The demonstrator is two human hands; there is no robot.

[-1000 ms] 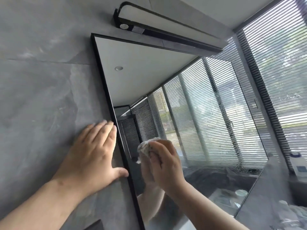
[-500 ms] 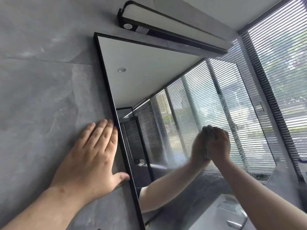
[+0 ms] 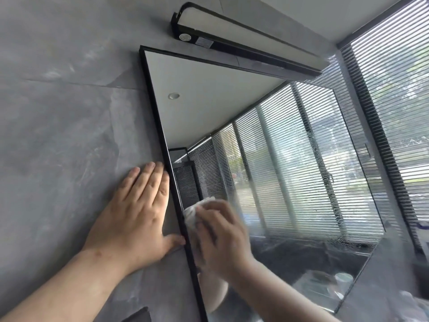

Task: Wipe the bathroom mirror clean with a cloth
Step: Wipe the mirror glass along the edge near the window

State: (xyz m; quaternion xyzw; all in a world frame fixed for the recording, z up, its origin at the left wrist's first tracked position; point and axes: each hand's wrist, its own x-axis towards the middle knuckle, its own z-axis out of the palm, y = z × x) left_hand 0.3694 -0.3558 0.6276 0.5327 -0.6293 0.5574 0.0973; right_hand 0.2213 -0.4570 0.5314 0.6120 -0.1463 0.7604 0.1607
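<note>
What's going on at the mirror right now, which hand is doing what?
A person is wiping a black-framed wall mirror. The right hand holds a white cloth against the glass near the mirror's left edge; it is motion-blurred. The left hand lies flat on the grey wall beside the frame, fingers straight. Water spots show on the right part of the glass. A light bar is mounted above the mirror.

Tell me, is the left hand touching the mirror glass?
Apart. In the head view, the left hand lies flat on the wall, beside the frame, not on the glass.
</note>
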